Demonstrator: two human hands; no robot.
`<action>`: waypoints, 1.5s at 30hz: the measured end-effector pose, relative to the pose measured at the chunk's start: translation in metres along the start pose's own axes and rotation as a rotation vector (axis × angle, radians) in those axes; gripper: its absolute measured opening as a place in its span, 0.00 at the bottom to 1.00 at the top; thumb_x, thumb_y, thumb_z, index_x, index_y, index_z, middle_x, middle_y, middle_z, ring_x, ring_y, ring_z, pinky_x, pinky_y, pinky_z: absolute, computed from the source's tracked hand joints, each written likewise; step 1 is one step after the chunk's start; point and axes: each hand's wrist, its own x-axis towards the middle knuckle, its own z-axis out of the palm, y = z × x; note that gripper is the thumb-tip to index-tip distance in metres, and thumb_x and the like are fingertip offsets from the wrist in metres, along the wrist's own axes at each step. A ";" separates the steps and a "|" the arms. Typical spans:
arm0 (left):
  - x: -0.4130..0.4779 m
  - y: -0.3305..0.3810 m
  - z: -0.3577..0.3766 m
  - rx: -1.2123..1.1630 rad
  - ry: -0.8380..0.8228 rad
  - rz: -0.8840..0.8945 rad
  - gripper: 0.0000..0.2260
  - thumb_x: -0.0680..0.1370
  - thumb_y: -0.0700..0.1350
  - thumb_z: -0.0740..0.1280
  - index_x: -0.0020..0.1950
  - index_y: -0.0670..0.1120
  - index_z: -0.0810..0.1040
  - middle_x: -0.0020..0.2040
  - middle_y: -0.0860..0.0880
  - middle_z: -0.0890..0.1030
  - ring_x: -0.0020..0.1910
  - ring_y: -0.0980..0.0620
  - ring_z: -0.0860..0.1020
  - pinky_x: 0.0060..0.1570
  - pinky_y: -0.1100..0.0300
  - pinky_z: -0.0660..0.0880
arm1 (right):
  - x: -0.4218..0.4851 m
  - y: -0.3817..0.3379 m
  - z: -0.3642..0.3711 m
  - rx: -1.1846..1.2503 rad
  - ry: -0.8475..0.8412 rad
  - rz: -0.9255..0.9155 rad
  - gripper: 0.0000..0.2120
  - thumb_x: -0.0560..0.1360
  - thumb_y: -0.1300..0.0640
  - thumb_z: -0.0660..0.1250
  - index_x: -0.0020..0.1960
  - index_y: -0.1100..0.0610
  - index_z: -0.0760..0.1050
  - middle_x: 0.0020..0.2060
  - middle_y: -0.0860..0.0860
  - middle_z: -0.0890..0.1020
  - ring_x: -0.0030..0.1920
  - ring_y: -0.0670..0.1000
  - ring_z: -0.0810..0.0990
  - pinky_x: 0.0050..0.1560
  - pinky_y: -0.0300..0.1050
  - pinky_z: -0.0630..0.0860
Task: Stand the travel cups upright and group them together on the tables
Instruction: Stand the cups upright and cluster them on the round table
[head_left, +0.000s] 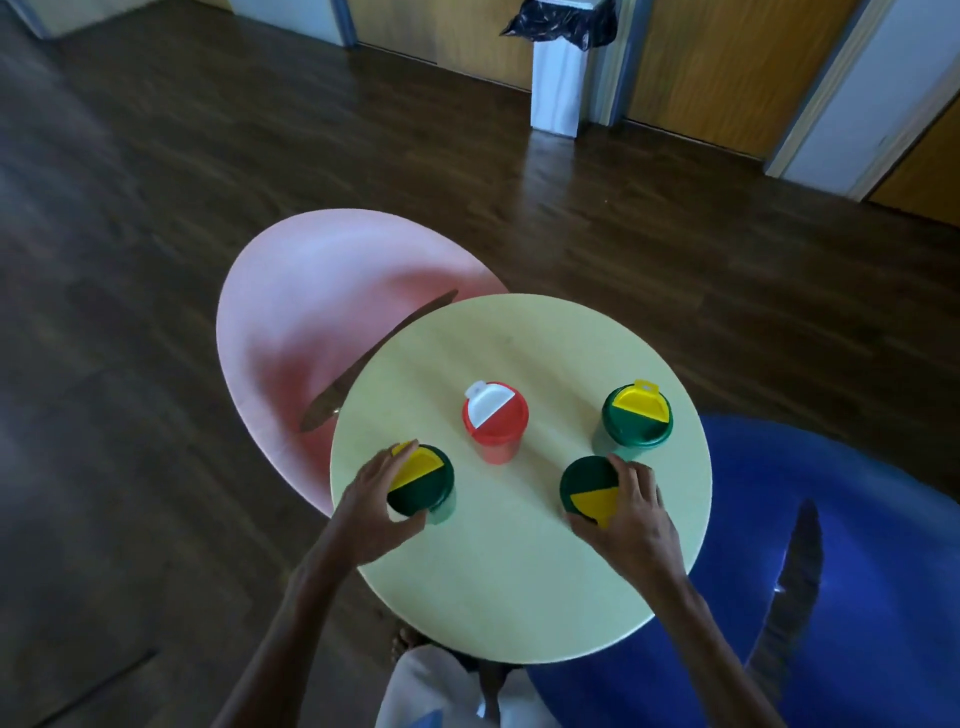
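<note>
Smooth plastic cups (495, 427) stand on a matt table (519, 571) above glossy wood flooring (156, 208).

One wide-angle head-worn camera looks forward and steeply down onto a round table (514, 597) from close above, both forearms (291, 613) entering at the bottom edge; floor (156, 208) and doors (727, 67) fill the frame's top.

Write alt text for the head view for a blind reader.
A person's left hand grips the front-left green travel cup and the right hand the front-right green travel cup, both upright on a yellow table. A red travel cup and a third green cup stand behind them; a pink table and a blue table sit alongside.
</note>
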 end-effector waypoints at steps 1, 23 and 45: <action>0.000 -0.001 -0.001 -0.057 -0.039 0.001 0.38 0.67 0.57 0.66 0.75 0.57 0.58 0.75 0.51 0.62 0.75 0.53 0.59 0.70 0.49 0.65 | 0.002 0.003 -0.001 -0.001 -0.019 -0.048 0.43 0.65 0.43 0.74 0.73 0.52 0.59 0.66 0.51 0.68 0.64 0.55 0.70 0.58 0.52 0.74; -0.031 -0.010 0.008 -0.094 0.140 -0.112 0.44 0.59 0.62 0.75 0.70 0.46 0.65 0.64 0.50 0.70 0.59 0.54 0.71 0.56 0.54 0.75 | 0.012 0.012 -0.015 0.037 -0.227 -0.138 0.47 0.66 0.46 0.75 0.75 0.51 0.52 0.70 0.49 0.64 0.60 0.47 0.70 0.56 0.49 0.72; -0.007 0.065 0.070 -0.292 0.278 -0.148 0.39 0.61 0.52 0.79 0.67 0.49 0.66 0.61 0.52 0.70 0.54 0.62 0.69 0.46 0.77 0.66 | 0.013 -0.014 0.011 0.071 -0.145 -0.189 0.45 0.63 0.45 0.77 0.73 0.53 0.58 0.66 0.51 0.68 0.63 0.53 0.72 0.56 0.51 0.76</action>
